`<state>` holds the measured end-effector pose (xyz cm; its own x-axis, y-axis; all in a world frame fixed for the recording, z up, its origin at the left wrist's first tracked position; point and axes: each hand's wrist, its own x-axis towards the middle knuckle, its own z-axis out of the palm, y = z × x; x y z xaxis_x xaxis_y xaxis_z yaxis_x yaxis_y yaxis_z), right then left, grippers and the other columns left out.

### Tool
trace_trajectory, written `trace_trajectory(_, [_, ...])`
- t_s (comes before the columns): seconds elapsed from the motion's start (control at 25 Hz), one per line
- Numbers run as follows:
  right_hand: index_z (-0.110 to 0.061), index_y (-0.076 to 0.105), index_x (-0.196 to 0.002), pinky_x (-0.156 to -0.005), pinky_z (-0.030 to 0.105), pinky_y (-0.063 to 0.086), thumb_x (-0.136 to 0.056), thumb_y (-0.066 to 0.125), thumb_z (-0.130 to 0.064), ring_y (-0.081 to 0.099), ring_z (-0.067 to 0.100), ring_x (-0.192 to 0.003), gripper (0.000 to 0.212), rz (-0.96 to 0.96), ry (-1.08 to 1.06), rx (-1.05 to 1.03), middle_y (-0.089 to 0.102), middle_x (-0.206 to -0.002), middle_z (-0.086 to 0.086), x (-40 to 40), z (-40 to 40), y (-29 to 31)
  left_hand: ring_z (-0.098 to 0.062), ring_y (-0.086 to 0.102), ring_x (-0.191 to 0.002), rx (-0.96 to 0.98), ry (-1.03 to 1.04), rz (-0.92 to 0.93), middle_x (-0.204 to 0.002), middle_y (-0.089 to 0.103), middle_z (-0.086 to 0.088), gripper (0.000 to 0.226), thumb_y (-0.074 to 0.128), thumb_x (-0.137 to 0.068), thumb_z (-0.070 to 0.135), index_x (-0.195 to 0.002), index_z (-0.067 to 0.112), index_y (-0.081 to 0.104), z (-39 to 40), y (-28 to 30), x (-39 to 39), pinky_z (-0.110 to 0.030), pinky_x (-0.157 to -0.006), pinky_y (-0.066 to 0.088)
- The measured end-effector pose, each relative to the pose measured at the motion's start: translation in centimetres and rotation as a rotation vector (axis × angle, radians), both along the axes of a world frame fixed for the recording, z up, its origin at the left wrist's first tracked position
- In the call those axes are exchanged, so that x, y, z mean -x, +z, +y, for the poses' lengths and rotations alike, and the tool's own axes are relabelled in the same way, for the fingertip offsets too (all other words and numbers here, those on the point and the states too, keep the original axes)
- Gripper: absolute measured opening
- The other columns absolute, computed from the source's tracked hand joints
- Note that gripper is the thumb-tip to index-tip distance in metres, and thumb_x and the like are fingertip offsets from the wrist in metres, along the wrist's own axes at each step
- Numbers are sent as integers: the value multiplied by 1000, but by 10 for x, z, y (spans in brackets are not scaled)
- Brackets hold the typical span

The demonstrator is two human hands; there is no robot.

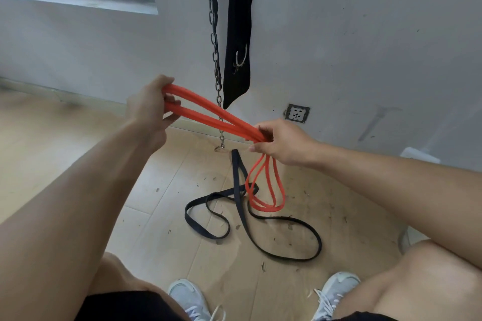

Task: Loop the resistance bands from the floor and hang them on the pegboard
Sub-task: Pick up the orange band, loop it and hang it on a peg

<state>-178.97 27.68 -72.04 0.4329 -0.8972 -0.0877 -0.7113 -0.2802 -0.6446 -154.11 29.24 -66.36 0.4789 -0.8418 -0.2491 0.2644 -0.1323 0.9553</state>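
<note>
While the left hand point(148, 109) has its fingers curled through one end of the folded orange rubber resistance band point(208, 113), the right hand point(279, 142) grips the gathered strands at the other end, so the band is held in the air between both hands. The rest of it hangs in loops below the right hand. The long black flat resistance band point(260, 229) lies loose on the light wooden floor point(169, 190), under the metal chain point(215, 60) and black strap point(238, 34) hanging on the white wall.

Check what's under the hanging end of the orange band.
Under the orange band: the black band on the wood floor, crossing beneath its loops. Whether they touch is unclear.
</note>
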Motion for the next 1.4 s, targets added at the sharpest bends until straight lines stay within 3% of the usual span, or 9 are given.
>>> trace_trajectory(0.2, [-26, 62, -120, -88, 34, 58, -95, 76, -27, 71, 11, -87, 28, 42, 0, 118, 80, -104, -5, 4, 1, 10, -23, 66, -104, -152, -139, -445, -115, 68, -10, 8, 63, -91, 16, -94, 20, 57, -3, -28, -7, -31, -80, 44])
trace_trajectory(0.28, [-26, 52, -119, -86, 34, 59, -95, 76, -29, 71, 7, -86, 34, 81, 39, 103, 80, -105, -7, 3, 3, 15, -21, 65, -109, -86, -335, -553, -113, 69, -3, 15, 71, -91, 28, -101, 21, 62, 2, -28, 11, -29, -76, 43])
trace_trajectory(0.4, [-29, 47, -107, -83, 38, 58, -92, 79, -32, 72, 10, -87, 35, 114, 101, 70, 80, -93, -13, 2, 7, 19, -9, 64, -90, -97, -734, -689, -111, 69, 6, 40, 65, -92, 54, -117, 24, 60, 16, -21, 46, -27, -70, 43])
trace_trajectory(0.52, [-31, 46, -99, -72, 36, 55, -89, 82, -34, 65, 8, -71, 37, 92, 121, 45, 77, -79, -17, 2, 11, 24, -10, 66, -99, -179, -936, -827, -110, 72, 6, 58, 56, -90, 68, -131, 26, 53, 21, -28, 62, -30, -83, 46])
trace_trajectory(0.64, [-32, 46, -95, -78, 34, 56, -87, 84, -33, 68, 0, -74, 38, 57, 154, -7, 78, -82, -22, 4, 12, 27, -12, 73, -93, -194, -991, -837, -95, 79, 1, 59, 52, -94, 65, -135, 23, 51, 21, -31, 62, -34, -92, 52])
trace_trajectory(0.72, [-29, 47, -96, -83, 36, 57, -88, 83, -30, 68, -4, -75, 37, 37, 173, -51, 79, -85, -23, 6, 13, 27, -9, 73, -78, -175, -1026, -812, -81, 79, 0, 51, 53, -96, 60, -132, 24, 53, 21, -27, 61, -33, -84, 52])
trace_trajectory(0.88, [-15, 52, -108, -93, 41, 56, -87, 85, -21, 78, 15, -90, 39, -120, 191, -207, 83, -95, -5, 6, 13, 26, -12, 64, -63, -61, -947, -670, -63, 66, 1, 41, 64, -99, 37, -137, 30, 50, 24, -19, 67, -25, -70, 49])
trace_trajectory(1.04, [-7, 66, -105, -95, 54, 58, -87, 84, -21, 77, 31, -95, 28, -26, 237, -187, 78, -99, 14, 10, 9, 9, -15, 54, -57, 26, -823, -506, -59, 57, 0, 49, 71, -94, 30, -139, 29, 52, 20, -11, 59, -37, -73, 46])
trace_trajectory(1.4, [-17, 75, -99, -92, 47, 60, -88, 82, -33, 76, 21, -88, 20, 40, 220, -172, 79, -93, 4, 7, 10, 5, -24, 61, -68, -165, -965, -571, -72, 67, -8, 26, 48, -104, 18, -126, 19, 62, 24, -11, 37, -41, -75, 56])
